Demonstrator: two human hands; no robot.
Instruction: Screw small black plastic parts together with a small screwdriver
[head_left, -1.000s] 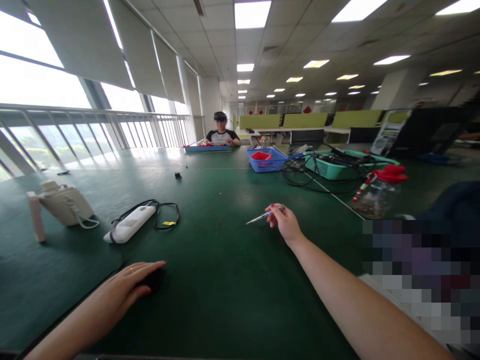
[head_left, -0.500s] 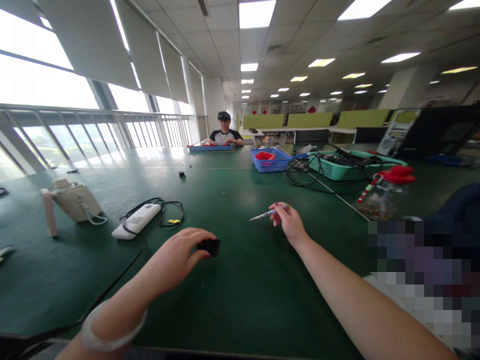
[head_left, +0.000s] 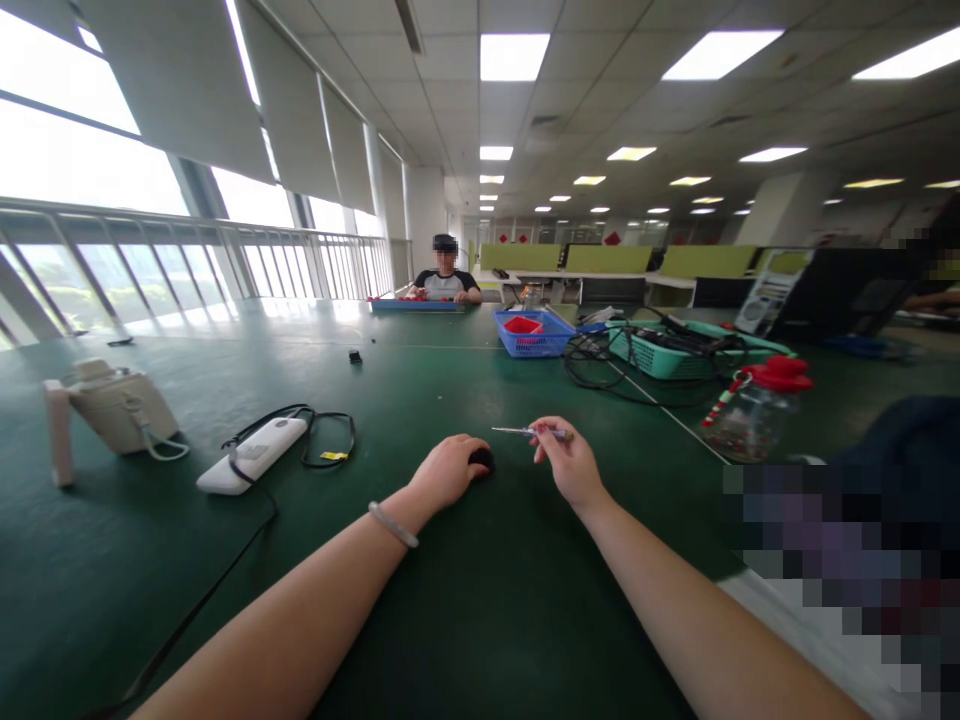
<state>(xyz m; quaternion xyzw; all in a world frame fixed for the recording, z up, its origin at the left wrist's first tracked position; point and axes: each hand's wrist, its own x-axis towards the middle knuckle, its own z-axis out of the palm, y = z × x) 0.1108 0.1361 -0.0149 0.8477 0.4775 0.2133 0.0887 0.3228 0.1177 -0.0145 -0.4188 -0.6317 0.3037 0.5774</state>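
Note:
My left hand [head_left: 452, 470] is closed around a small black object [head_left: 481, 460]; the fingers cover much of it, so I cannot tell its kind. A pale bracelet [head_left: 393, 524] circles that wrist. To the right, my right hand [head_left: 568, 462] grips a slim screwdriver [head_left: 517, 431] by its handle. The screwdriver lies nearly level, its thin metal shaft pointing left, above and a little apart from the black object. Both hands are low over the dark green table [head_left: 480, 600].
Left are a white power bank-like device [head_left: 255, 455] with a black cord and a beige bottle-like container [head_left: 124, 410]. A small black piece [head_left: 355, 356] lies farther off. Blue basket [head_left: 534, 340], green basket [head_left: 660, 358] with cables, and red-lidded jar [head_left: 757, 415] stand right. A person [head_left: 446, 280] sits opposite.
My left hand has moved right and slightly forward with the black object, closer to the right hand. The screwdriver has turned from a slant to nearly level. The view has shifted a little.

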